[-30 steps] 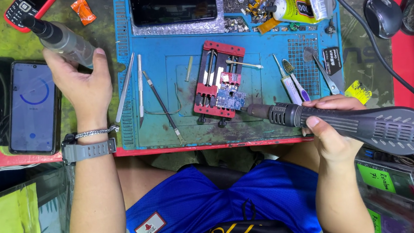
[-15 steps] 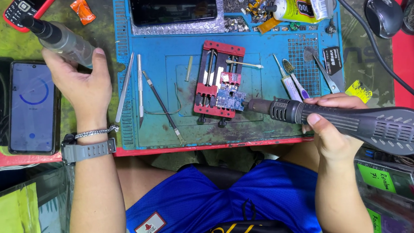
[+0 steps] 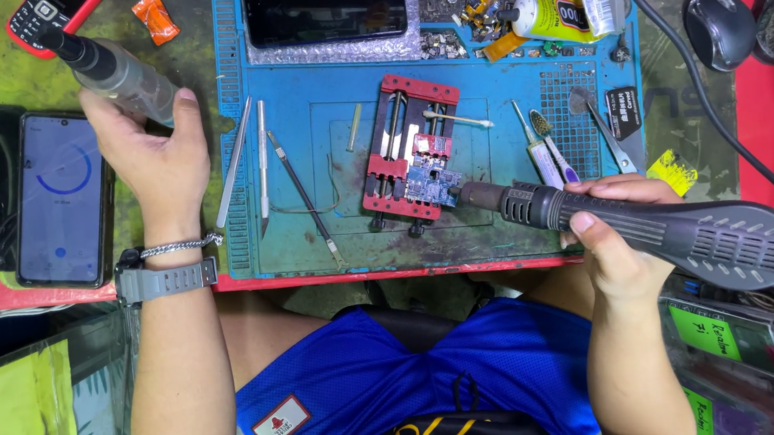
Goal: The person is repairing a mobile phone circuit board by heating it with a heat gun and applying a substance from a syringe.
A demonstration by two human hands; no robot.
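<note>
The right hand [image 3: 618,244] hides the rotary tool's [image 3: 649,223] grip (tip indistinct).

On the blue mat [image 3: 517,215], the right hand [image 3: 618,244] grips a grey rotary tool [image 3: 668,226] with its tip at the small circuit board [image 3: 430,181] in a red clamp [image 3: 391,152], while the left hand [image 3: 153,154] holds a clear bottle [image 3: 113,69].

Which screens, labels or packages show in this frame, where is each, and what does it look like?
Phone: left of left hand, lit screen, blue ring.
Dark tablet screen: top of blue mat.
Yellow glue tube: top right, lying flat.
Green labels: lower right, handwritten.
</note>
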